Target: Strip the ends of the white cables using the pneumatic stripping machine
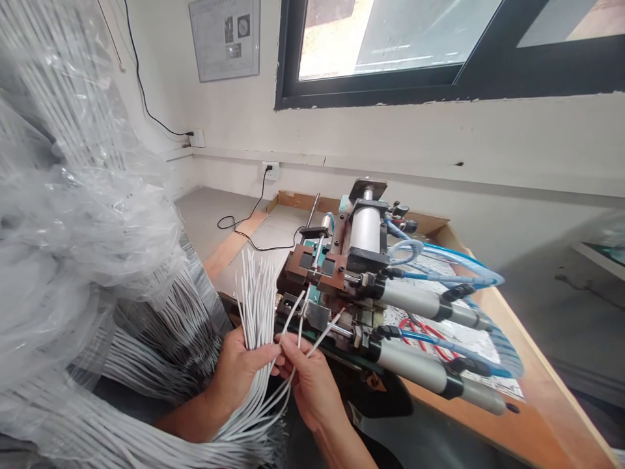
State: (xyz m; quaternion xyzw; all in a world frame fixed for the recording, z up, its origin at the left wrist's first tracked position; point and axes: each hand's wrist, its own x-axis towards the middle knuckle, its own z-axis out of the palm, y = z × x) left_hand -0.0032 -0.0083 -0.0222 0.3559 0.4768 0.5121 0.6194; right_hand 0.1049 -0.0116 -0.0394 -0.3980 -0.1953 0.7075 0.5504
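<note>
My left hand (pixel 239 368) is wrapped round a thick bundle of white cables (pixel 258 299), whose cut ends point up and away from me. Close beside it, my right hand (pixel 307 371) pinches a few single cables (pixel 322 340) that fan out from the bundle. One of these has a reddish-brown tip. The fingers of both hands nearly meet. Just beyond the hands stands a pneumatic machine (pixel 317 270) with brown jaw blocks, metal cylinders and blue air hoses. The separated cable ends reach close to its front; whether any touches it I cannot tell.
Clear plastic wrapping (pixel 88 228) and more grey-white cables (pixel 166 352) fill the left side. A wooden-edged tray (pixel 547 397) surrounds the machine, with white scraps (pixel 488 345) in it. A black power cord (pixel 249 234) runs across the bench to a wall socket (pixel 271 170).
</note>
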